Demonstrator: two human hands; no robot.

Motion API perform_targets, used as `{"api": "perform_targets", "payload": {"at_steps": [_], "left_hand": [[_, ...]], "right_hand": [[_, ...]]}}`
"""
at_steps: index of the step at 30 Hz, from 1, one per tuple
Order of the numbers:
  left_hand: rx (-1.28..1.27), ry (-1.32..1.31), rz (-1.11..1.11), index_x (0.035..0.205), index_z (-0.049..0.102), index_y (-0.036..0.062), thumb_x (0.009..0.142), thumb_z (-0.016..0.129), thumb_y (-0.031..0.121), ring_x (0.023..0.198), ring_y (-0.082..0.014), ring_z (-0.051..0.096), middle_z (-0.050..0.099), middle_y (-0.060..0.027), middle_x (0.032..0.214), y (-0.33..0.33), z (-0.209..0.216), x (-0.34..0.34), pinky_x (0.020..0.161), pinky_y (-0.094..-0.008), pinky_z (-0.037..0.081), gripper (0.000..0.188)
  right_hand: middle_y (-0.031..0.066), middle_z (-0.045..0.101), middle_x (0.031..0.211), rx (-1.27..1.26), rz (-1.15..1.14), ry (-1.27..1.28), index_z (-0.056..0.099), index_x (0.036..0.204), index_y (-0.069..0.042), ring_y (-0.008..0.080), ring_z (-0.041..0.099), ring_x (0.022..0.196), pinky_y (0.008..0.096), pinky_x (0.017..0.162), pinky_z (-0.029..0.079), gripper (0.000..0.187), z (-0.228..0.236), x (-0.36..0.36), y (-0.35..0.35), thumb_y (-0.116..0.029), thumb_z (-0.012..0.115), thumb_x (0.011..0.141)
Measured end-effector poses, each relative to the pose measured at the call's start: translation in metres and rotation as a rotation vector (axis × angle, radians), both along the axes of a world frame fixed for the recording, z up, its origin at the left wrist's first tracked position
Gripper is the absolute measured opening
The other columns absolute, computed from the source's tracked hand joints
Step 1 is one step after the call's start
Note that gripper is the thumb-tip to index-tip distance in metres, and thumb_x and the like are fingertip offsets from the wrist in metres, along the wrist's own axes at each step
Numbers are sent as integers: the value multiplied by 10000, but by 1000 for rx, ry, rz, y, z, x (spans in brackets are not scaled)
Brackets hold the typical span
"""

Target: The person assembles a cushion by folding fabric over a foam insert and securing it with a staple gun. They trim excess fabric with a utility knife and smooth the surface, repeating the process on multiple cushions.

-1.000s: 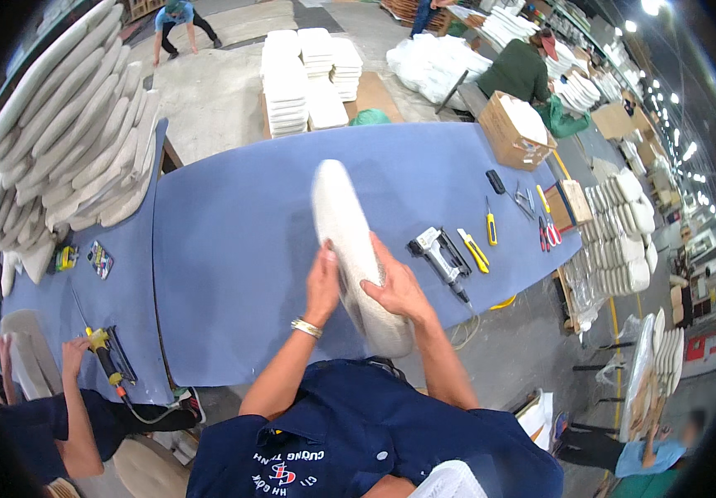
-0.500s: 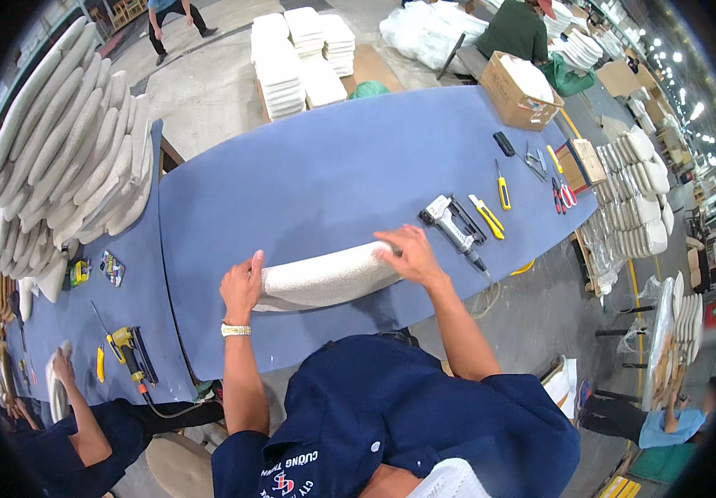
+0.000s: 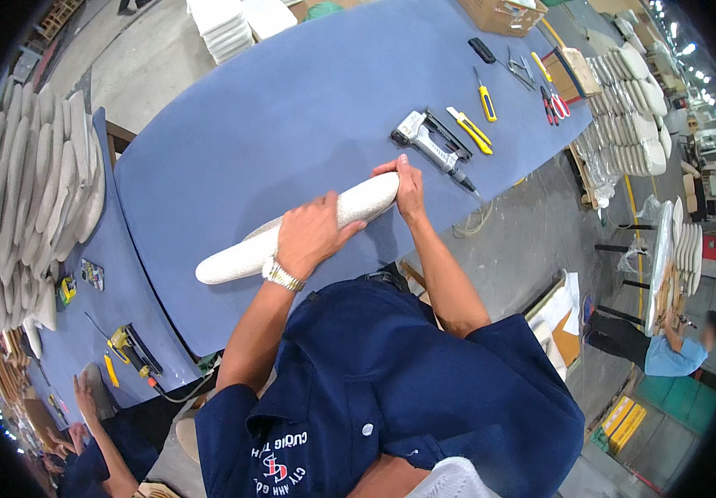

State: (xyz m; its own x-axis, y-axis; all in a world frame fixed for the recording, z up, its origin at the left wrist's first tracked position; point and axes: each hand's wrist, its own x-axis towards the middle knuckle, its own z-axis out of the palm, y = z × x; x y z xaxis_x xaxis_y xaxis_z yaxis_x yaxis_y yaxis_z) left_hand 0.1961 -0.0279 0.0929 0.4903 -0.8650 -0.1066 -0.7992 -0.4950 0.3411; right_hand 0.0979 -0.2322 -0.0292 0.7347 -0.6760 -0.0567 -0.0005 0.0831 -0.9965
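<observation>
A curved chair pad in off-white nubby fabric (image 3: 242, 260) is held slantwise over the blue work table, its left end nearer me. My left hand (image 3: 310, 235) lies across its middle, thumb on the near side and fingers over the far side. At the upper right end, my right hand (image 3: 409, 189) grips the pad, fingers curled round the tip. What the undersides of my fingers touch is hidden. Just beyond my right hand lies a silver-grey air stapler (image 3: 433, 145). Beside it rests a yellow snap-off knife (image 3: 469, 130).
A yellow screwdriver (image 3: 486, 98) and red-handled pliers (image 3: 550, 106) lie farther right. Stacked pads (image 3: 34, 183) rise at the left, near another air stapler (image 3: 131, 353). A co-worker's hand (image 3: 86, 394) is at lower left. A cardboard box (image 3: 503, 15) stands at the far edge.
The pad has turned from nearly level to a steeper slant. My left hand has moved from its left end to its middle; my right hand has moved up with the right end.
</observation>
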Motion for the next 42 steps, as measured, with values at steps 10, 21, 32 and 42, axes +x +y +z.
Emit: {"api": "perform_targets", "payload": {"at_steps": [10, 21, 32, 42], "left_hand": [[-2, 2, 2, 1043, 617, 20, 904, 700, 558, 754, -350, 740, 728, -170, 844, -32, 2, -12, 651, -463, 588, 563], [-135, 45, 64, 1127, 636, 27, 803, 791, 485, 929, -302, 725, 735, -136, 994, -11, -9, -29, 793, -427, 570, 583], [-63, -42, 233, 1340, 633, 101, 706, 886, 440, 1235, -288, 620, 684, -103, 1305, 145, -7, 5, 1067, -448, 450, 762], [84, 28, 393, 1265, 654, 103, 656, 925, 341, 1153, -328, 653, 706, -127, 1220, 197, -11, 34, 953, -456, 514, 707]], "right_hand": [[119, 748, 981, 130, -6, 167, 745, 1104, 35, 203, 680, 937, 339, 895, 512, 749, -18, -21, -4, -536, 260, 1110], [62, 729, 804, -326, 42, 158, 798, 952, 25, 128, 622, 706, 297, 662, 481, 388, 17, -16, 3, -246, 539, 1053], [96, 725, 754, -312, -59, 74, 776, 877, 51, 164, 642, 697, 313, 675, 495, 400, 17, -17, 12, -182, 492, 1037], [126, 737, 804, -360, -51, -5, 758, 874, 73, 181, 656, 746, 326, 709, 506, 396, 11, -18, 11, -156, 471, 1024]]}}
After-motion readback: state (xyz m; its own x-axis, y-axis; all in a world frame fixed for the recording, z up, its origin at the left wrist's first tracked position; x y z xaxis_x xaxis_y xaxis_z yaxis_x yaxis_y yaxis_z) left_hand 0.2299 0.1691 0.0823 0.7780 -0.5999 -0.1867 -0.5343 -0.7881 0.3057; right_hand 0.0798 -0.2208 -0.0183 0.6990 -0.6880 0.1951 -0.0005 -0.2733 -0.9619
